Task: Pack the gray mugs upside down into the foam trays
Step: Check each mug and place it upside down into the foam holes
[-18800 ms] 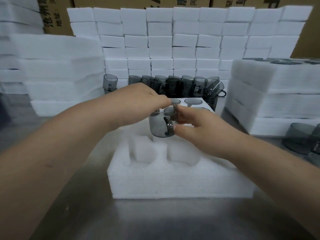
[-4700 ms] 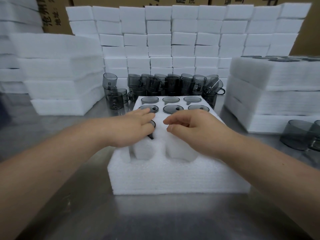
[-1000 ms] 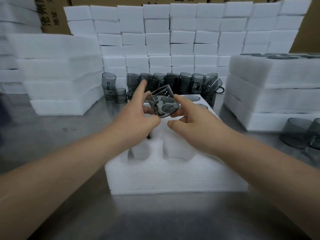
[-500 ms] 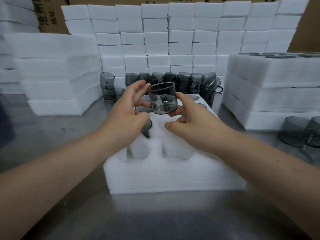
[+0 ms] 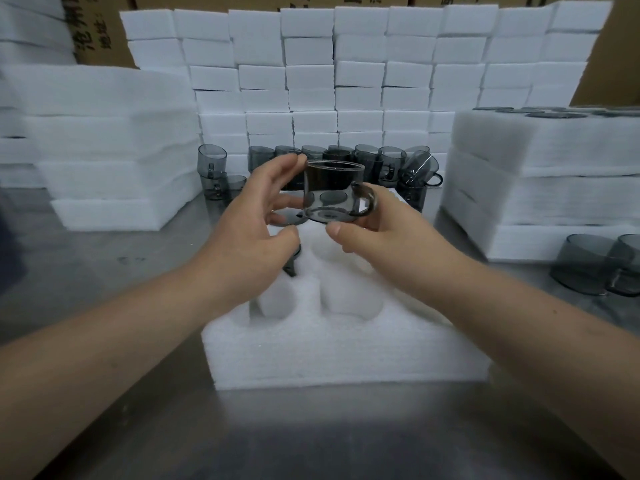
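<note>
The right hand (image 5: 391, 233) pinches the gray mug (image 5: 332, 192) low down. Its thumb lies under the near edge of the base and its fingers (image 5: 386, 202) curl behind the handle, which points off to the right. The left hand (image 5: 249, 230) stands just beside the mug's other flank, fingers spread and loosely curved, the forefinger tip at the upper rim; whether it presses the glass I cannot tell.

The mug hangs over the middle of the foam tray (image 5: 346, 358) with its axis about vertical. The thick end appears to be lowermost, so I judge the mouth faces up and the mug needs turning over before it is seated. The open pocket (image 5: 336, 252) lies straight below the fingers, slightly toward the tray's near edge, beside a seated mug (image 5: 292, 266) on the tray's left. The right hand, which carries the weight, is the nearer.

More empty pockets (image 5: 277, 303) show in the tray's near row. Beyond the tray's far edge stands a row of loose mugs (image 5: 391, 161). To the tray's right are stacked filled trays (image 5: 540, 188) on the steel surface (image 5: 311, 438).
</note>
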`<state>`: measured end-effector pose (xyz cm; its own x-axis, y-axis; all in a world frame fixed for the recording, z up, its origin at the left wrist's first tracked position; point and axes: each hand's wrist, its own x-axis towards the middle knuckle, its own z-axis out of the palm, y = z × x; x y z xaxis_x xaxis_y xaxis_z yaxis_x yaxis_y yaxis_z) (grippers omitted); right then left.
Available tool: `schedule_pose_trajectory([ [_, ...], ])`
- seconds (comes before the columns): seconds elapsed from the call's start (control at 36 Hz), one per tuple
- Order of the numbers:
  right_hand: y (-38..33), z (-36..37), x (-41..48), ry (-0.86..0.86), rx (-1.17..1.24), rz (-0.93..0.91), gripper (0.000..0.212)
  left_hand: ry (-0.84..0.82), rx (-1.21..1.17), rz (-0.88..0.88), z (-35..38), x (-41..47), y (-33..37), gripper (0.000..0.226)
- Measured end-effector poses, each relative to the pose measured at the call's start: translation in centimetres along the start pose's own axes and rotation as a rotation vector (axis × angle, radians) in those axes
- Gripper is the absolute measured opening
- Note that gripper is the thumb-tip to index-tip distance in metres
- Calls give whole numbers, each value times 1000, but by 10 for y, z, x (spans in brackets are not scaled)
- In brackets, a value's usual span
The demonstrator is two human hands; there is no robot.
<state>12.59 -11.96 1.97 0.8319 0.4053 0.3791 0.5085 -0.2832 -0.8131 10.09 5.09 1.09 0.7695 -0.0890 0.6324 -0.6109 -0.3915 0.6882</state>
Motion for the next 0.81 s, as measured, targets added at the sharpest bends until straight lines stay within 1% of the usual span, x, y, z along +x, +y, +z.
schedule_pose_trajectory([
  [0.06, 0, -1, 0, 20, 51, -17, 20, -5, 46, 22, 0, -1, 1, 66],
  [0.14, -2, -3, 1, 57, 105, 0, 12, -16, 95, 50, -1, -2, 4, 67],
  [0.28, -3, -7, 3, 74, 184, 91, 17, -33, 148, 91, 0, -4, 6, 70],
  [0.36, -3, -9, 4, 72, 229, 111, 14, -28, 174, 116, 0, -5, 8, 73],
  [0.47, -3, -9, 4, 52, 275, 126, 11, 16, 180, 79, -1, -4, 6, 67],
  [0.56, -4, -10, 3, 54, 300, 137, 14, 41, 165, 45, 0, -4, 5, 61],
  [0.75, -6, -10, 3, 16, 287, 143, 31, 7, 170, 21, 1, -3, 5, 66],
  [0.81, -6, -10, 3, 7, 281, 143, 32, 3, 185, 26, 1, -2, 5, 67],
])
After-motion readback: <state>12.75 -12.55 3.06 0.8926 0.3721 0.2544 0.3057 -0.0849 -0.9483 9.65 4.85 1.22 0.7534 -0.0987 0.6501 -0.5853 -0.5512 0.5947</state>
